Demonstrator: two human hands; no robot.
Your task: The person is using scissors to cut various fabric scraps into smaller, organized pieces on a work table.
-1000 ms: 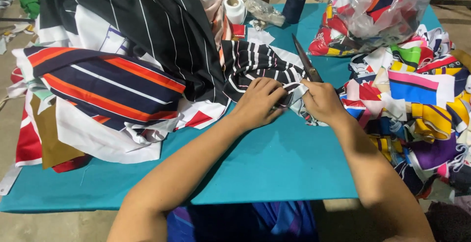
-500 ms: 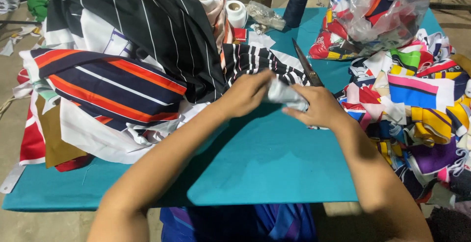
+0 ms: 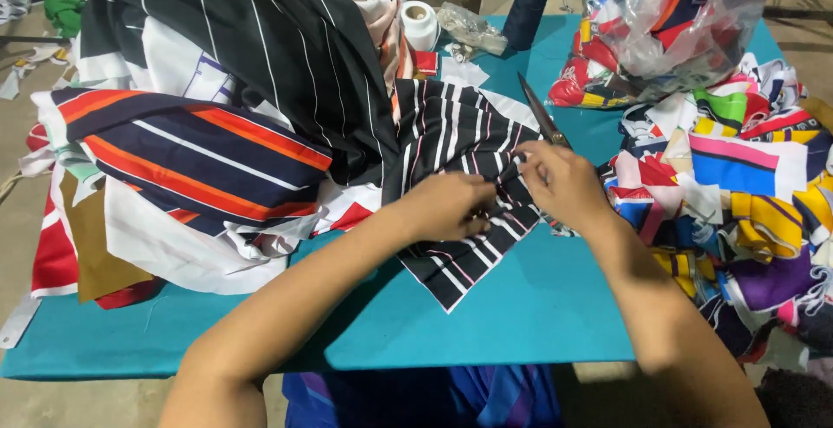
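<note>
Teal tabletop [image 3: 521,324] was crowded: big heap of striped fabric [image 3: 217,133] on the left, bright multicoloured scraps [image 3: 746,185] on the right, so only the middle strip near the front edge stayed bare for working. Both hands met there on a black piece with white and pink stripes [image 3: 451,142]. Left hand [image 3: 451,207] was curled down on it, fingers closed and pinching the cloth, apparently pinning it flat. Right hand [image 3: 564,185] pinched the same piece at its edge just beside the left, grip narrow; fingertips partly hidden, so exact hold unclear. Piece lay flat, one corner pointing toward the front edge. Scissors [image 3: 542,111] lay just behind the right hand, within reach. Dark thread cone [image 3: 527,7], white tape roll [image 3: 420,22] and clear bag of scraps [image 3: 668,29] sat at the back, out of the way.
</note>
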